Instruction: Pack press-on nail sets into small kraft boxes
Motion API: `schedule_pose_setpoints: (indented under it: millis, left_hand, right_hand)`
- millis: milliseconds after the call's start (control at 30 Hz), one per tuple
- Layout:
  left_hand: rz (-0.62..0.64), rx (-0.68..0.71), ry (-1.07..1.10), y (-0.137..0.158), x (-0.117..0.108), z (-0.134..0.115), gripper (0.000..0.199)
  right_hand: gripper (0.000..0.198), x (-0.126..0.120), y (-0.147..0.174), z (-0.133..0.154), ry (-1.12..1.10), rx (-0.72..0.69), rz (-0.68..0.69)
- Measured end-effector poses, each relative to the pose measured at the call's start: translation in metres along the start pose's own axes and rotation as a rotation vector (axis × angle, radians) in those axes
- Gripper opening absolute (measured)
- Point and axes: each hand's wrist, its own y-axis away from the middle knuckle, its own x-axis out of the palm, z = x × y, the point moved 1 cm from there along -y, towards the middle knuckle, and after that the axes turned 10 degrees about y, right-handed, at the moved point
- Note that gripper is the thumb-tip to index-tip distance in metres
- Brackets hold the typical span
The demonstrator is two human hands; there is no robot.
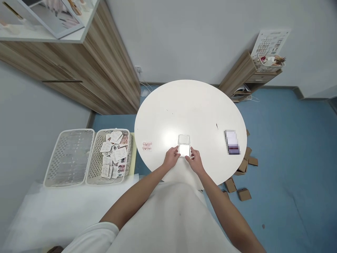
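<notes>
A small clear plastic case lies on the white oval table with its lid swung up and away from me. Inside its near half sits a plain white insert. My left hand pinches the case's left side near the front corner, and my right hand grips the right side in the same way. To the left on the table lies a card of pink press-on nails, apart from both hands. A purple and white stack, its surface blurred, rests near the right edge.
Left of the table stand a white basket full of nail cards and another of clear plastic cases. Several small brown boxes lie on the floor at right. Wooden cabinets stand behind at left.
</notes>
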Motion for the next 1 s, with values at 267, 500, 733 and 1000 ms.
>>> schedule_pose_setpoints:
  millis: [267, 500, 733, 1000]
  left_hand:
    - [0.005, -0.079, -0.069, -0.016, 0.048, -0.002, 0.048]
    - [-0.02, -0.091, -0.173, -0.012, 0.065, -0.006, 0.048]
    - [-0.022, -0.114, -0.183, -0.006, 0.068, -0.007, 0.053]
    - [0.017, -0.114, -0.129, 0.022, 0.031, 0.002, 0.048]
  right_hand:
    - [0.064, -0.027, -0.023, -0.038, 0.064, 0.01, 0.035]
    - [0.068, -0.031, -0.027, -0.051, 0.096, -0.05, 0.087]
    - [0.068, -0.031, -0.028, -0.055, 0.125, -0.084, 0.092]
    - [0.06, -0.031, -0.012, -0.043, 0.204, -0.061, -0.12]
